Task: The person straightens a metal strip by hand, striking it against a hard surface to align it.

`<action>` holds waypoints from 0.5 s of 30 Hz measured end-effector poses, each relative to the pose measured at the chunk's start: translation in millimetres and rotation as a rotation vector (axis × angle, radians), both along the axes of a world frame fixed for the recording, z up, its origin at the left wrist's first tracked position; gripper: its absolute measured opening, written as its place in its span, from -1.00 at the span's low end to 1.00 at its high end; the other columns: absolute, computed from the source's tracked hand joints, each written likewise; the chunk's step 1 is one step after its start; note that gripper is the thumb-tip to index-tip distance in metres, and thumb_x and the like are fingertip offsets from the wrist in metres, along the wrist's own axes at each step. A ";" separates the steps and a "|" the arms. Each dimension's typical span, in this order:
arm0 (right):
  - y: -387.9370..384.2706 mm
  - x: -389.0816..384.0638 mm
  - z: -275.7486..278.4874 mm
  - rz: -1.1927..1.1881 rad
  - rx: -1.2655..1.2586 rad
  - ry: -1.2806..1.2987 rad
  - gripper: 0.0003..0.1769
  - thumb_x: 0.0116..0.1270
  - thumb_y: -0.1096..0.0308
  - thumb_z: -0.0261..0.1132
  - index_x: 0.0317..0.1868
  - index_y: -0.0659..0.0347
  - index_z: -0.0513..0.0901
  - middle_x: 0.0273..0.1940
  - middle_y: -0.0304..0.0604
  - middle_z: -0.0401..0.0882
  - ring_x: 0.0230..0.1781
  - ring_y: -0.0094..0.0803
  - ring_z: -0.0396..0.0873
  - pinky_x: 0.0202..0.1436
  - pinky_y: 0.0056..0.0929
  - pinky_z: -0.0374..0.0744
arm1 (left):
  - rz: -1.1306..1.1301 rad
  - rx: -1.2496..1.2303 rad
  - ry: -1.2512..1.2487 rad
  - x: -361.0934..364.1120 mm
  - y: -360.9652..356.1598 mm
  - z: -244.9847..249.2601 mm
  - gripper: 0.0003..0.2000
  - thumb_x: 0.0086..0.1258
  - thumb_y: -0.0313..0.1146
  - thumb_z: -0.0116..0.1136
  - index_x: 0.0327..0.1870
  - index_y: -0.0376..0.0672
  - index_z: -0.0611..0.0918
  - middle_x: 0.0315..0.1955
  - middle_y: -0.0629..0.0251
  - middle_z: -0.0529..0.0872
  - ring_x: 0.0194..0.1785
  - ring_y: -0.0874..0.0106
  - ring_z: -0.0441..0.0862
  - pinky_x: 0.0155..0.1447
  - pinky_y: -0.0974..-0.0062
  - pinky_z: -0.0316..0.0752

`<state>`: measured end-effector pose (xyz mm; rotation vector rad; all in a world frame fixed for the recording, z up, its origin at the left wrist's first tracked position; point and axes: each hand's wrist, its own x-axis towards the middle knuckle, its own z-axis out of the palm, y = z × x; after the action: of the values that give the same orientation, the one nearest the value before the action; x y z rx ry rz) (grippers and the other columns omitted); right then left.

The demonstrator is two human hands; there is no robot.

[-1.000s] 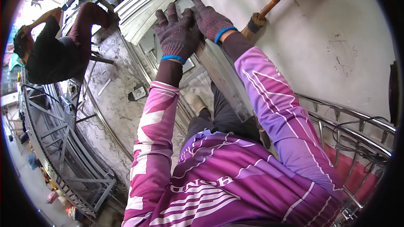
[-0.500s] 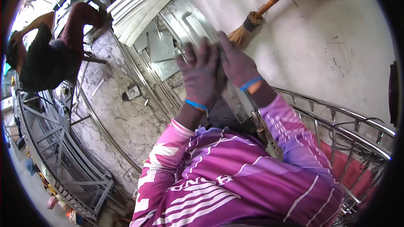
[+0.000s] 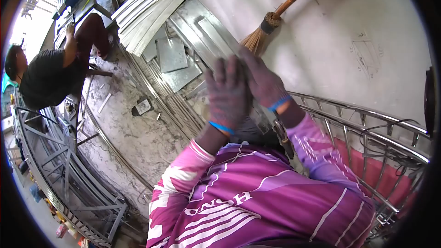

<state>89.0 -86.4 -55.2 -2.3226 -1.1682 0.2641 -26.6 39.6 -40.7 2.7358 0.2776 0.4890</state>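
Observation:
In front of my chest, my left hand (image 3: 228,98) and my right hand (image 3: 266,82) meet, the palm of one against the other. Both wear dark knitted gloves with blue cuffs. The left fingers point up, stretched out with small gaps between them. Slightly blurred, the right fingers are extended too, angled up and left behind the left hand. I see no object in either hand; the palms are hidden. Beyond them lie flat metal sheets (image 3: 172,54) and long metal strips (image 3: 174,105) on the floor.
A straw broom (image 3: 257,39) leans by the white wall (image 3: 340,23) with a pencil sketch. At right stands a shiny metal rail frame (image 3: 353,117). Curved pale panels (image 3: 156,7) lie ahead. A person in black (image 3: 46,73) sits at left, above a grey metal framework (image 3: 59,156).
Both hands have shifted slightly down and right in view, still together. The person at left has changed posture, an arm now reaching forward.

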 end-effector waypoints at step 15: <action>146.0 112.1 -32.3 0.018 0.016 0.151 -0.26 0.61 0.25 0.10 0.74 -0.01 0.13 0.34 0.44 0.53 0.29 0.45 0.57 0.36 0.22 0.61 | 0.175 0.206 -0.062 88.5 120.5 -9.1 -0.31 0.30 -0.08 0.35 0.45 -0.22 0.58 0.51 0.04 0.44 0.64 -0.27 0.28 0.48 -0.37 0.29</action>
<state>201.0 59.6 -87.4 -2.2367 -1.1126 0.4275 61.9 160.1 -49.8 2.9029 0.4779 0.6830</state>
